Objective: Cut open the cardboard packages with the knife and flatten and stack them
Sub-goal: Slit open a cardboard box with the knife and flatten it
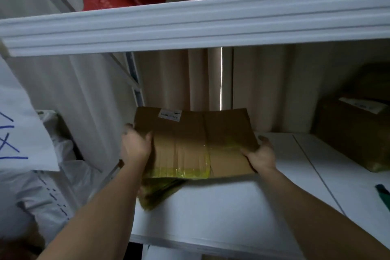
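Stage of work, judged from the present layout: 1 cardboard package [196, 143] is already cut open and pressed flat, and it is being held over the left part of the white desk [211, 207]. Beneath its near-left corner lie crumpled brown-and-yellow sheets [158, 192], which may be flattened material already laid down as the start of a stack; this cannot be confirmed. At least 1 closed brown box [356, 133] stands at the right rear of the desk, apparently uncut, so cutting, flattening and stacking remain for it. A dark green object [383, 194] at the right edge of the desk may be the knife; too little of it shows to tell.

The left hand [135, 145] holds the left edge of the flattened package, thumb on top and fingers curled round the edge. The right hand [261, 154] holds the right edge, thumb on the upper face and fingers beneath; each grip therefore pinches the cardboard.

The package is a brown sheet with visible fold creases, slightly bowed between the hands. Yellow translucent tape [181, 167] covers its near-left area, and a white shipping label [169, 114] sits near the far edge.
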